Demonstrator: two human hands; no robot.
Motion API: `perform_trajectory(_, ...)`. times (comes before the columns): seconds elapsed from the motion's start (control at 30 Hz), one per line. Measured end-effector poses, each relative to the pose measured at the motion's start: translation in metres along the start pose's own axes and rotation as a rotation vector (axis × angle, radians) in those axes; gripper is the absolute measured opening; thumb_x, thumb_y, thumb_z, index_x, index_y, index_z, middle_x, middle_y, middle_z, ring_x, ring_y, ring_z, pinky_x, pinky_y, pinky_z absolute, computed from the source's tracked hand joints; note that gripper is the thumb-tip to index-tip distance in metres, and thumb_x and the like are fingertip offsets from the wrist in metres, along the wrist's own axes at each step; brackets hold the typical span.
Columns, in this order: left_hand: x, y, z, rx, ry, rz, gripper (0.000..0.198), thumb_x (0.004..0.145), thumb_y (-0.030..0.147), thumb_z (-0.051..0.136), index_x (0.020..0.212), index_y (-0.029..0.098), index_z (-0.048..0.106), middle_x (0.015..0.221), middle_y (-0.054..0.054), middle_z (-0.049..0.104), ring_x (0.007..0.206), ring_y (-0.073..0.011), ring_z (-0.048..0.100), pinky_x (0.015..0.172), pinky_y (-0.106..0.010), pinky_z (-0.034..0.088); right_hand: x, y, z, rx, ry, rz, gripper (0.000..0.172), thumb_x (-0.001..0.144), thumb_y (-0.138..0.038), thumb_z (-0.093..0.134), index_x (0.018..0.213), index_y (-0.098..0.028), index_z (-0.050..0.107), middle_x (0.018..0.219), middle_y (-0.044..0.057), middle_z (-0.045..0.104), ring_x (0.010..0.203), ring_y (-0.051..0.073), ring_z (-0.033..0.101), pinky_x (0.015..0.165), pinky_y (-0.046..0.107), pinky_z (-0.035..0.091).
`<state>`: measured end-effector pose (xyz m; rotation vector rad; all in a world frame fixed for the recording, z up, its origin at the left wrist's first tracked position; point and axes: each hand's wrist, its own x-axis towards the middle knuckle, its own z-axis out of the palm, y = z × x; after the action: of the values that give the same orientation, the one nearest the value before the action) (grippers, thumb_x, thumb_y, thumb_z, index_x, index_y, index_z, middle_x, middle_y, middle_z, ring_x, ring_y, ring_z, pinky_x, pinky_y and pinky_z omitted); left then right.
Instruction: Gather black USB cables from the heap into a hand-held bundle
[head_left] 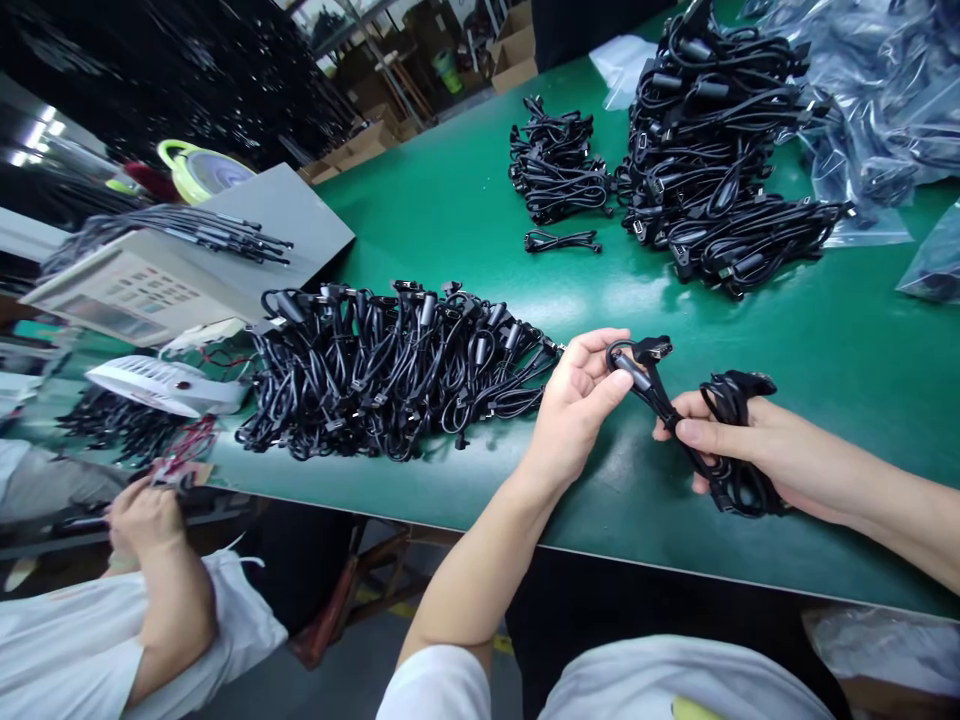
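Note:
My left hand (576, 395) pinches one end of a bundled black cable (654, 392), by the thick sleeve just below its connector. The other end of that bundle runs into my right hand (724, 435), whose thumb presses on it. Tucked in the same right hand are more looped black cables (750, 487), partly hidden by the fingers. Both hands are above the green table (600, 520) near its front edge. Left of my left hand lies a long heap of bundled black cables (390, 370).
At the back right are stacked cable bundles (705, 150) and clear plastic bags (862, 120). A single small bundle (562, 241) lies apart. A grey-beige machine (142, 290) and a white fan (154, 385) stand left. A co-worker's hands (146, 520) are at the lower left.

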<state>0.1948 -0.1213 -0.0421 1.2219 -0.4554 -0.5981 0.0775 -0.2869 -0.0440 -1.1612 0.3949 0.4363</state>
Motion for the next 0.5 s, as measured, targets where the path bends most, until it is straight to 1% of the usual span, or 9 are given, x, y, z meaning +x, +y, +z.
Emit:
perform_trajectory(0.07,-0.003,0.002,0.002,0.02,-0.072,-0.005,0.037,0.088,0.028,0.069,0.122,0.023,0.056,0.106,-0.004,0.065,0.091,-0.0126,0.063,0.088,-0.026,0.053,0.001,0.002,0.0,-0.005,0.007,-0.029,0.038,0.077,-0.053,0.081,0.091,-0.019,0.069,0.078,0.001,0.063,0.074,0.018,0.065,0.068,0.031,0.054)
perform_trajectory(0.13,-0.008,0.004,0.005,0.07,-0.2,-0.051,0.049,0.087,0.035,0.071,0.132,0.026,0.052,0.106,-0.005,0.063,0.083,-0.0134,0.062,0.076,-0.027,0.055,0.002,0.004,0.001,0.001,0.003,-0.055,0.038,0.079,-0.052,0.08,0.094,-0.019,0.069,0.089,0.004,0.068,0.084,0.02,0.067,0.075,0.031,0.052)
perform_trajectory(0.17,-0.01,0.004,0.007,0.109,-0.253,-0.068,0.054,0.086,0.037,0.072,0.135,0.027,0.05,0.106,-0.005,0.063,0.08,-0.0138,0.062,0.071,-0.027,0.056,0.003,0.005,0.001,0.001,-0.012,-0.064,0.038,0.08,-0.052,0.079,0.093,-0.018,0.068,0.09,0.005,0.069,0.086,0.02,0.066,0.076,0.031,0.051)
perform_trajectory(0.2,-0.012,0.004,0.009,0.164,-0.283,-0.067,0.054,0.087,0.039,0.071,0.136,0.028,0.051,0.108,-0.006,0.062,0.08,-0.0146,0.061,0.069,-0.027,0.056,0.004,0.006,0.002,-0.004,-0.028,-0.072,0.039,0.081,-0.053,0.078,0.09,-0.017,0.066,0.086,0.004,0.068,0.082,0.02,0.066,0.074,0.031,0.05)
perform_trajectory(0.23,-0.013,0.004,0.01,0.233,-0.284,-0.044,0.049,0.088,0.04,0.069,0.134,0.027,0.055,0.11,-0.007,0.061,0.083,-0.0159,0.061,0.07,-0.028,0.056,0.004,0.006,0.003,-0.018,-0.041,-0.08,0.039,0.083,-0.055,0.075,0.086,-0.017,0.064,0.08,0.003,0.067,0.076,0.018,0.065,0.071,0.03,0.049)
perform_trajectory(0.3,-0.014,0.003,0.011,0.382,-0.233,0.046,0.036,0.094,0.041,0.061,0.126,0.025,0.063,0.116,-0.008,0.06,0.099,-0.0201,0.061,0.078,-0.03,0.056,0.005,0.005,0.004,-0.081,-0.041,-0.122,0.041,0.087,-0.056,0.07,0.078,-0.017,0.06,0.071,0.001,0.062,0.066,0.016,0.061,0.067,0.03,0.047)
perform_trajectory(0.37,-0.013,0.001,0.011,0.491,-0.188,0.119,0.033,0.098,0.039,0.054,0.124,0.024,0.067,0.12,-0.01,0.06,0.113,-0.0231,0.056,0.087,-0.033,0.055,0.005,0.003,0.005,-0.165,-0.008,-0.182,0.043,0.091,-0.056,0.065,0.073,-0.018,0.056,0.066,-0.001,0.059,0.062,0.015,0.059,0.067,0.029,0.045)
perform_trajectory(0.43,-0.011,-0.001,0.01,0.514,-0.166,0.153,0.034,0.098,0.038,0.054,0.126,0.024,0.067,0.12,-0.01,0.06,0.116,-0.0232,0.055,0.09,-0.034,0.054,0.004,0.002,0.005,-0.236,0.017,-0.215,0.043,0.093,-0.055,0.062,0.072,-0.018,0.055,0.064,-0.002,0.059,0.062,0.014,0.059,0.067,0.029,0.044)
perform_trajectory(0.5,-0.009,-0.001,0.01,0.497,-0.147,0.159,0.032,0.097,0.037,0.056,0.122,0.023,0.069,0.118,-0.009,0.061,0.112,-0.0218,0.057,0.088,-0.033,0.055,0.003,0.002,0.006,-0.268,0.031,-0.202,0.043,0.094,-0.055,0.06,0.071,-0.019,0.054,0.062,-0.002,0.058,0.059,0.014,0.057,0.065,0.029,0.043)
